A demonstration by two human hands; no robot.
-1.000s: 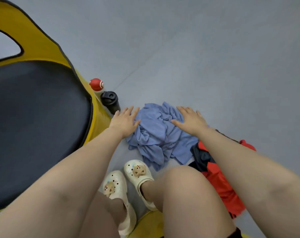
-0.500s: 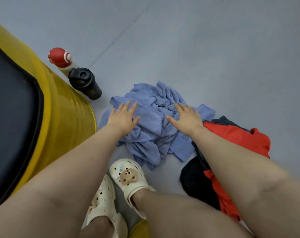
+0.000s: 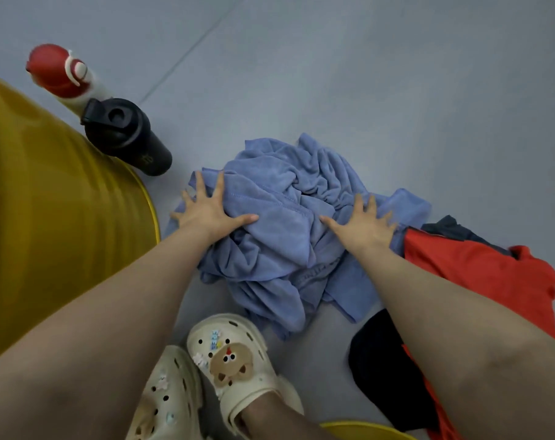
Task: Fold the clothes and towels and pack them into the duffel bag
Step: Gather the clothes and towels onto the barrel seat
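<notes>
Progress: early, nothing folded yet by the look of it.
Crumpled blue terry towel [image 3: 279,236]: heaped on grey floor [image 3: 396,90], just beside yellow duffel bag [image 3: 57,223].
Red-and-black garment [image 3: 479,281]: bunched at right, touching towel edge, not folded.
Bag contents: interior out of view, can't tell.
Left hand [image 3: 211,212]: flat on towel, fingers spread, palm down, gripping nothing.
Right hand [image 3: 362,225]: same, splayed flat on towel's right side.
Next, prob.: spread & smooth towel before 1st fold.
Left to do: all folding + packing, judging from here.
</notes>
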